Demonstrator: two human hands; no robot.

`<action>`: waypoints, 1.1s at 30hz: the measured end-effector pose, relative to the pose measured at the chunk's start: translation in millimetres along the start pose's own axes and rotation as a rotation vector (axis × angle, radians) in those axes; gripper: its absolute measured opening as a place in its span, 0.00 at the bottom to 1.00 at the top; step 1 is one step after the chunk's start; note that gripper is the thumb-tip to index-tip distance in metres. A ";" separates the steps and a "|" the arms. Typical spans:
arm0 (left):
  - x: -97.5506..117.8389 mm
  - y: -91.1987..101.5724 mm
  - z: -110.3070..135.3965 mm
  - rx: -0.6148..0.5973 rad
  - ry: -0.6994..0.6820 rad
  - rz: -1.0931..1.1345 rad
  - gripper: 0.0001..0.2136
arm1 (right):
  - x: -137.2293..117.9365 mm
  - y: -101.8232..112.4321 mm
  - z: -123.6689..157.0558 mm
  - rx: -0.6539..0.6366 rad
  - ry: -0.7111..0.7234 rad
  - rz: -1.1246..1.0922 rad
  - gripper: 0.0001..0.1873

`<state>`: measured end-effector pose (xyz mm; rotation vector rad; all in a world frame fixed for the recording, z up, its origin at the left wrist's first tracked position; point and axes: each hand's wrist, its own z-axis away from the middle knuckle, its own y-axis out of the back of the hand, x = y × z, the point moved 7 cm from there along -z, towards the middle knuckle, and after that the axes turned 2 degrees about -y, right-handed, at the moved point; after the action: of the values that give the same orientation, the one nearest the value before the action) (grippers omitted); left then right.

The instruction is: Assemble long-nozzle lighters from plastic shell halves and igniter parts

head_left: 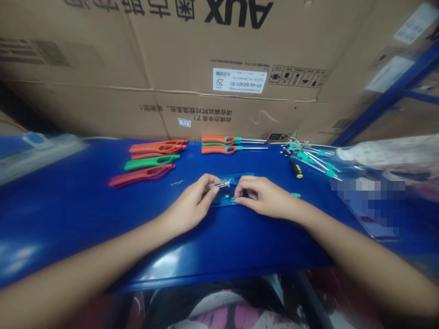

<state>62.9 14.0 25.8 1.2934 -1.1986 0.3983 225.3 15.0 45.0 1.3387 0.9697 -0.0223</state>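
My left hand (194,201) pinches a small clear part with a metal tip (219,184) over a blue plastic lighter shell (240,178) lying on the blue table (85,210). My right hand (264,194) is closed in a pinch on the same blue shell, beside a small green piece (295,195). Both hands meet at the middle of the table, fingertips a few centimetres apart.
Red and green lighter shells (151,162) lie at the back left, and finished orange lighters (226,144) sit behind the hands. Metal rods with green ends (315,157) and a yellow-black screwdriver (297,168) are at the back right. Cardboard boxes (206,55) wall off the rear.
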 end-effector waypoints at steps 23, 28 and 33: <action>4.2 -1.1 -2.4 -0.028 -0.024 -0.037 0.13 | 26.2 -14.4 -10.4 -0.074 -0.353 -0.802 0.21; 5.4 -2.3 -3.2 -0.040 -0.022 -0.018 0.13 | 23.9 -14.4 -10.5 -0.091 -0.311 -0.767 0.22; 6.8 -3.1 -2.3 -0.042 -0.027 -0.011 0.13 | 23.6 -15.3 -10.4 -0.101 -0.289 -0.763 0.23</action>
<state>69.1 12.5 30.3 1.2723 -1.2161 0.3464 226.1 30.9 19.6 0.7809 1.1590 -0.7171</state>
